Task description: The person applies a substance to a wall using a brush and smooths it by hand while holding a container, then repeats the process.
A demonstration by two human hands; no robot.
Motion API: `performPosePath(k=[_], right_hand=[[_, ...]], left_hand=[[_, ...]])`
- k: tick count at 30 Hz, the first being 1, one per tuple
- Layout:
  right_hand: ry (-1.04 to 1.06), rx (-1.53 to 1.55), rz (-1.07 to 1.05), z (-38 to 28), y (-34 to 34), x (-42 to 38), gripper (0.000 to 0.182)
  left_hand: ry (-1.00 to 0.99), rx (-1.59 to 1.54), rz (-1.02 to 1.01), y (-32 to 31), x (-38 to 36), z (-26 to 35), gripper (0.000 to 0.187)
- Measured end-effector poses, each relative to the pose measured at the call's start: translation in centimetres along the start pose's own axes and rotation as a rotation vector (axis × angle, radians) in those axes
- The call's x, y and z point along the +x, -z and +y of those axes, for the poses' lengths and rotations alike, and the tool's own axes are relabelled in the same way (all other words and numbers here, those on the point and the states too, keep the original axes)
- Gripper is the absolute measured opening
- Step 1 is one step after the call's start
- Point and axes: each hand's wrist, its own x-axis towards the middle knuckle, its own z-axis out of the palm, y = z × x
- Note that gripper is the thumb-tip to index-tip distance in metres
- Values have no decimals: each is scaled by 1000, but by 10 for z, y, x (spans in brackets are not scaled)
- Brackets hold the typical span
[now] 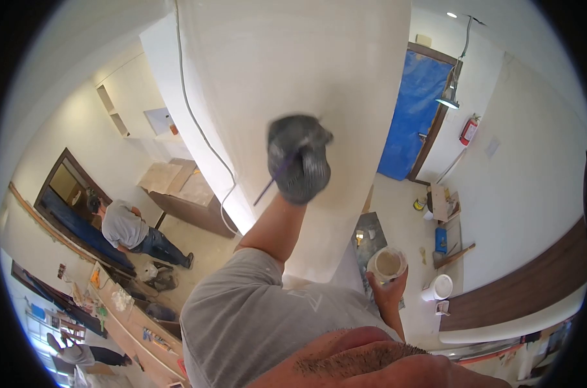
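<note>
My left hand (300,161), in a dark grey work glove, is raised against a broad off-white wall panel (255,71). Its fingers are closed round a thin dark tool (263,193), whose narrow handle sticks out to the lower left. The working end lies hidden or blurred by the glove, close to the panel surface. Lower down on the right, my bare right hand (389,297) grips a clear plastic tub (388,264) with a beige-grey substance inside.
A white cable (189,103) hangs along the panel's left edge. One person (132,226) stands at left near a doorway; another person (83,352) is further off. A dark board (371,226), a white bucket (439,287) and a blue-covered door (415,110) are at right.
</note>
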Motion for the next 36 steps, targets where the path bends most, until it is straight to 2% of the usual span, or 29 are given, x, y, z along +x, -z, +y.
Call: performPosePath(k=[2, 4, 5, 6, 8, 11, 14, 15, 18, 20, 22, 23, 26, 27, 28, 30, 36], right_hand=[[-50, 86, -39, -7, -2, 5, 98], [-49, 145, -78, -27, -3, 15, 97], [-49, 175, -96, -37, -4, 21, 97], [-30, 205, -134, -44, -5, 28, 96], [18, 264, -208, -56, -8, 46, 96], [-2, 507, -343, -94, -19, 69, 96], [3, 622, -529, -130, -30, 86, 95], [6, 635, -598, -139, -36, 90, 94], [25, 684, -733, -165, -64, 100, 94], [65, 659, -818, -188, -71, 113, 96], [86, 643, -891, -218, -69, 125, 97], [173, 613, -933, -229, -68, 131, 92], [943, -57, -658, -262, -58, 172, 91], [1022, -212, -511, -278, -54, 182, 90], [1093, -366, -359, -295, -49, 192, 91], [1153, -531, -205, -329, -47, 211, 93], [1161, -997, -5, -374, -73, 251, 96]], left_hand=[[389, -409, -37, 4, -37, 28, 24], [572, -430, -19, 7, -73, 53, 25], [598, -366, -112, 16, -100, 54, 28], [725, -150, -328, 29, -104, 69, 36], [854, 8, -513, 43, -122, 88, 60], [592, -57, -600, 62, -126, 95, 104], [490, -127, -478, 57, -122, 95, 117], [505, -127, -486, 65, -130, 91, 122], [769, 50, -511, 85, -130, 95, 127], [1016, -28, -348, 86, -111, 96, 130], [930, -93, -211, 81, -79, 99, 129], [897, -93, -144, 83, -70, 96, 129], [787, -3, 23, 97, -55, 82, 129], [756, 33, 67, 102, -52, 78, 129], [729, 68, 94, 106, -50, 75, 129], [680, 136, 113, 113, -47, 67, 129], [430, 461, -172, 126, -50, 53, 130]])
